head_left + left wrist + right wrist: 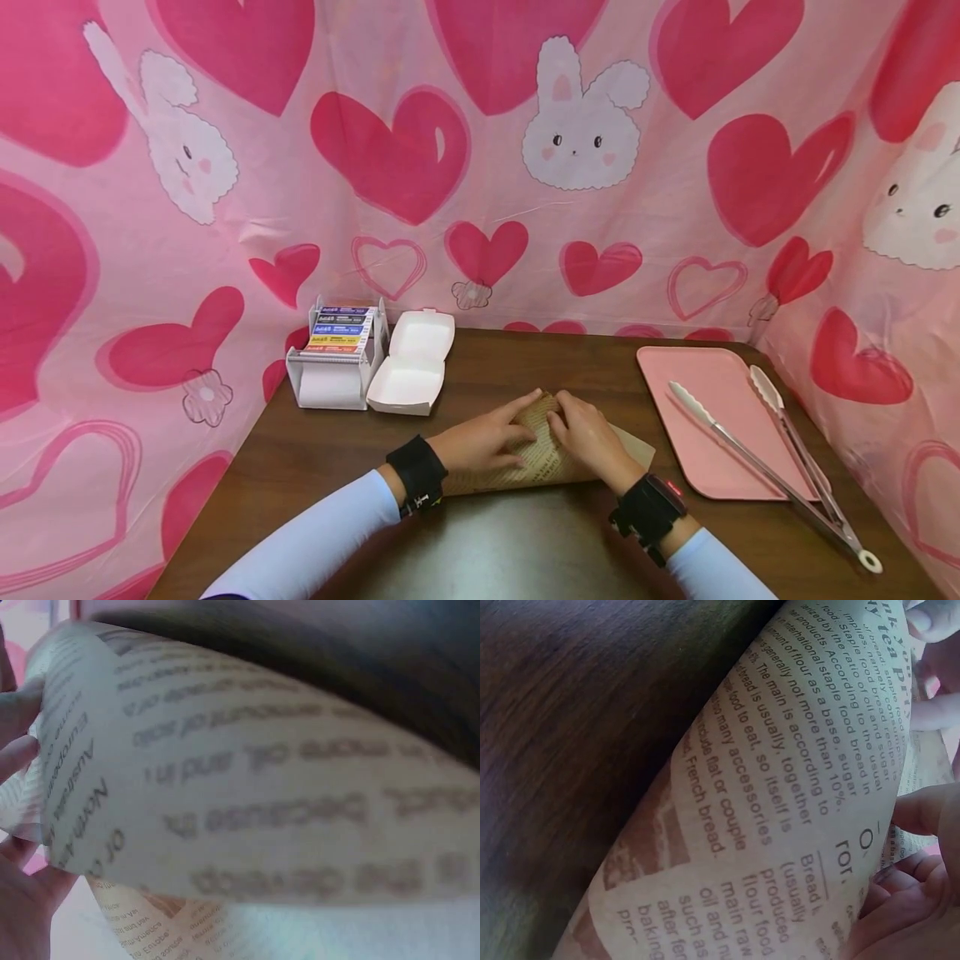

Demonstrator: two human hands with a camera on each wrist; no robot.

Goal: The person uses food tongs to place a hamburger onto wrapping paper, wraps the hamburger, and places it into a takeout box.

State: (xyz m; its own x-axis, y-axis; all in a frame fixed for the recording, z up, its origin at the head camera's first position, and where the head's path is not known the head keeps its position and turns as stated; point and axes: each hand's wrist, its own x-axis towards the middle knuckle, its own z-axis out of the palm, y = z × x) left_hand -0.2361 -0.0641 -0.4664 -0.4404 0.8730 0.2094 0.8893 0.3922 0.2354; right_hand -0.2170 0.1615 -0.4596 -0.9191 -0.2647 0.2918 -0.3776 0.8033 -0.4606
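Observation:
A sheet of brown printed food-wrapping paper point(551, 467) lies in front of me on the table, folded up and over itself. My left hand point(476, 440) holds its left side, fingers bent over the paper and the index finger reaching to the raised top. From the right, my right hand point(596, 437) grips the upper fold with curled fingers. In the left wrist view the paper point(285, 780) bulges in a loose curve, with fingers at the left edge. The right wrist view shows the paper's point(780, 780) lettered face sloping up to the fingers. Whatever may lie inside is hidden.
A white dispenser point(330, 387) with colored label rolls stands at the back left. Beside it is an opened white takeout box point(408, 383). On the right, metal tongs point(750, 458) lie across a pink tray point(697, 367). A pink heart-patterned cloth point(480, 200) hangs behind the wooden table point(525, 354).

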